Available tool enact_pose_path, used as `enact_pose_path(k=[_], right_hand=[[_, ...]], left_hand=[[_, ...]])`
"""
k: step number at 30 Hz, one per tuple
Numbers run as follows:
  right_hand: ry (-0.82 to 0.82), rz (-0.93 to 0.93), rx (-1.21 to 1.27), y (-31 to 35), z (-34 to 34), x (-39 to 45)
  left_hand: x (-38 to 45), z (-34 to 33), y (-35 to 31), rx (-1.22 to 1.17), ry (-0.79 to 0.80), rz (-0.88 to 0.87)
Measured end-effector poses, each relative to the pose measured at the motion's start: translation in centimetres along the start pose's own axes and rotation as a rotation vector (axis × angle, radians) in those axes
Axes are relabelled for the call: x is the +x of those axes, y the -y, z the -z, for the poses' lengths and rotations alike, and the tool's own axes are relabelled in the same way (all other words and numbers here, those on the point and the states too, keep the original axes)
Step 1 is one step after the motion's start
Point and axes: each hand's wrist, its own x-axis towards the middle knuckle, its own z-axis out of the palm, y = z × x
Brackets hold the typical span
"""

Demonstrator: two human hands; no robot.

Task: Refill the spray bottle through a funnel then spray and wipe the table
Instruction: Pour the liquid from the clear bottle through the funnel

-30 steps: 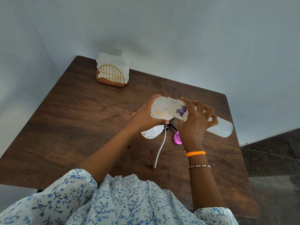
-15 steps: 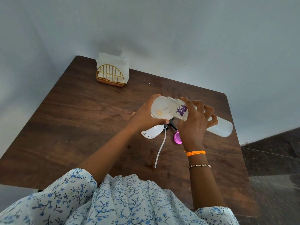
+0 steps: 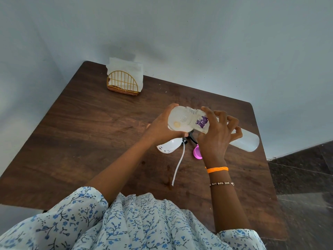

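A dark brown counter (image 3: 90, 141) with a wood-grain face and rounded corners fills most of the view, set against a pale, smooth wall. Past the left grip, at the far corner, a napkin holder (image 3: 123, 83) of gold wire bent into an arch on a brown base holds white paper napkins (image 3: 126, 67).

To the right of the right grip a frosted, translucent cylinder, the spray bottle (image 3: 246, 141), lies on its side on the counter, its rounded end pointing away from the hands; whether the fingers touch it cannot be told.

Between the two grips, raised above the counter, is a clear plastic refill bottle (image 3: 185, 121) with a threaded neck, a purple label and a small yellowish spot on its round base. It is tipped toward horizontal. The left hand (image 3: 162, 129) wraps narrowly around its base end; the right hand (image 3: 214, 139) holds the labelled side with thumb and curled fingers.

Just below the grips, a white plastic funnel (image 3: 169, 146) lies on its side. Beside it a black spray head (image 3: 187, 139) trails a thin white dip tube (image 3: 178, 165) toward the person. A small round pink cap (image 3: 197, 152) sits just beside the right wrist.
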Motion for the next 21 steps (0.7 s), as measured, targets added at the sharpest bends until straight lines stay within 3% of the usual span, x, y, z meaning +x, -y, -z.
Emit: enact_pose_path(k=[21], right_hand=[[-0.026,0.015,-0.009,0.12,-0.03,-0.09]], left_hand=[[0.12,0.02,0.49,-0.014,-0.009,-0.015]])
